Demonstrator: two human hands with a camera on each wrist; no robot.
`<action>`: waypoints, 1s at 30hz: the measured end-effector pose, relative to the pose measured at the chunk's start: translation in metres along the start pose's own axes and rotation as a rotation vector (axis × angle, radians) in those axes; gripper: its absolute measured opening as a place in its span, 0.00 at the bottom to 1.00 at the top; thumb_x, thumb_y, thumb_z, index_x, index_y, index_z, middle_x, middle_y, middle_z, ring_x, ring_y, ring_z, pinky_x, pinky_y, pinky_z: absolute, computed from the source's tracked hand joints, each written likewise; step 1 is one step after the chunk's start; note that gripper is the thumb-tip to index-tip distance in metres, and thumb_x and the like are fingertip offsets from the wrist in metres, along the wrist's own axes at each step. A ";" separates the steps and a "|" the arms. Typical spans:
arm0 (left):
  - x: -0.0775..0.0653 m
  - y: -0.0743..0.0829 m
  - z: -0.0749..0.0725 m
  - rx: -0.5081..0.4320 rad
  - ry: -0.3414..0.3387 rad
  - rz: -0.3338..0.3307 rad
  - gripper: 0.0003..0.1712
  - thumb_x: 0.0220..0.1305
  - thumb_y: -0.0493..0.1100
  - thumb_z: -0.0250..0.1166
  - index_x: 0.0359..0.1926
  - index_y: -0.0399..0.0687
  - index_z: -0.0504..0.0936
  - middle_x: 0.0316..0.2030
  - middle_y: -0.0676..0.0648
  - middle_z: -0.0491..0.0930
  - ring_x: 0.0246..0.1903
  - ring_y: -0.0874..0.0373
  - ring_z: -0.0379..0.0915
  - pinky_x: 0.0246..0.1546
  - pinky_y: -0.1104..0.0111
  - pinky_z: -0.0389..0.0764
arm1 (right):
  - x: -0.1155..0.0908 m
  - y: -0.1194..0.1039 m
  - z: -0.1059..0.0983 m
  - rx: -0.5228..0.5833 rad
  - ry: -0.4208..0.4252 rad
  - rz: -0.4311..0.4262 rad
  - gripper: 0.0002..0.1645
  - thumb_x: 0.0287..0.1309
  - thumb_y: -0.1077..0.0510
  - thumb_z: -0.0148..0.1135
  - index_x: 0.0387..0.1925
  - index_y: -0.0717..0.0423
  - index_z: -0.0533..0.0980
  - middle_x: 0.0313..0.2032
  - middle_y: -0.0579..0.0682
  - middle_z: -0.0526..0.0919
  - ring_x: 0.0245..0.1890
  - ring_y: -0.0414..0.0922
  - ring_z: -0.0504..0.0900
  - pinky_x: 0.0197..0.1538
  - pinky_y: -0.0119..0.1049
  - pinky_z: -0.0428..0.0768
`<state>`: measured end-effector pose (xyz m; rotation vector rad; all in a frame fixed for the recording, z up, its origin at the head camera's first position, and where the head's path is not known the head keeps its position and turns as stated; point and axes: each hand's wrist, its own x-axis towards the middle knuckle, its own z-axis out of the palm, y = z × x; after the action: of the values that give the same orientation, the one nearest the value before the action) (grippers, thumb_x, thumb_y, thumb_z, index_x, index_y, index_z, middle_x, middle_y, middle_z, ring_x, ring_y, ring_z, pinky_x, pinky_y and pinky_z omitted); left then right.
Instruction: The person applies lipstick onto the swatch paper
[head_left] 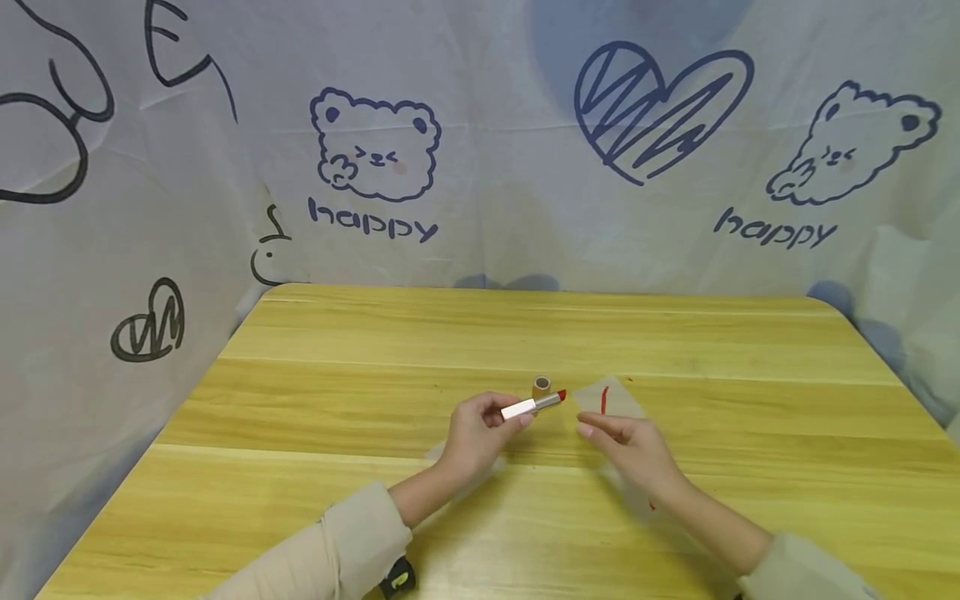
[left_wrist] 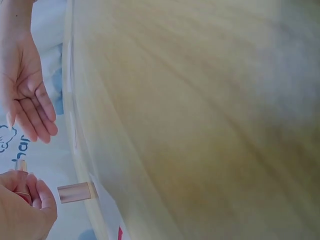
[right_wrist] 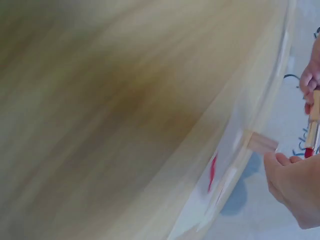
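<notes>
My left hand (head_left: 474,437) grips a lipstick (head_left: 519,408) by its pale base between thumb and fingers. The silver collar and slanted red tip point right and slightly up. Just behind it a small tube-shaped cap (head_left: 542,385) stands upright with its hollow end up; the right wrist view shows this cap (right_wrist: 262,143) too. My right hand (head_left: 637,450) hovers to the right of the red tip, thumb near the forefinger, holding nothing. Its palm and relaxed fingers show in the left wrist view. Beyond that hand lies a thin whitish paper (head_left: 618,400) with a red stroke.
Another pale sheet (head_left: 491,473) lies partly hidden beneath the left forearm. A red mark (head_left: 652,505) shows beside the right forearm. The wood-grain table (head_left: 360,333) meets a cloth backdrop (head_left: 510,183) with drawings at its far and left sides.
</notes>
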<state>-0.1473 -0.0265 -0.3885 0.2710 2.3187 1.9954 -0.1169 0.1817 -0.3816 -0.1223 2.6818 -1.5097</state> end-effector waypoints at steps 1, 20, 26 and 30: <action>0.000 0.000 0.001 -0.006 0.002 -0.006 0.14 0.54 0.36 0.67 0.40 0.30 0.79 0.30 0.36 0.79 0.22 0.65 0.66 0.19 0.82 0.68 | 0.000 -0.002 0.002 0.017 -0.001 0.030 0.24 0.63 0.50 0.56 0.52 0.64 0.75 0.54 0.60 0.77 0.47 0.54 0.80 0.48 0.38 0.81; -0.009 -0.002 0.015 -0.005 0.030 0.006 0.13 0.54 0.35 0.67 0.38 0.28 0.79 0.29 0.35 0.79 0.20 0.68 0.65 0.19 0.83 0.67 | 0.003 -0.020 0.034 0.622 0.011 0.255 0.24 0.67 0.57 0.49 0.56 0.73 0.66 0.59 0.64 0.69 0.59 0.55 0.72 0.58 0.35 0.74; -0.011 -0.004 0.017 0.021 0.017 0.019 0.14 0.53 0.35 0.68 0.39 0.29 0.78 0.31 0.35 0.80 0.20 0.67 0.65 0.18 0.83 0.66 | 0.003 -0.023 0.038 0.698 0.056 0.286 0.24 0.67 0.56 0.50 0.56 0.72 0.68 0.57 0.60 0.74 0.49 0.40 0.80 0.55 0.30 0.76; -0.012 -0.008 0.017 0.054 0.006 0.057 0.15 0.52 0.35 0.69 0.39 0.28 0.78 0.34 0.35 0.81 0.24 0.64 0.73 0.22 0.83 0.73 | 0.002 -0.025 0.040 0.714 0.099 0.292 0.23 0.66 0.57 0.52 0.55 0.70 0.69 0.54 0.56 0.77 0.42 0.32 0.81 0.55 0.29 0.76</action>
<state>-0.1330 -0.0133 -0.3993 0.3393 2.3976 1.9633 -0.1147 0.1345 -0.3812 0.3651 1.9317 -2.2681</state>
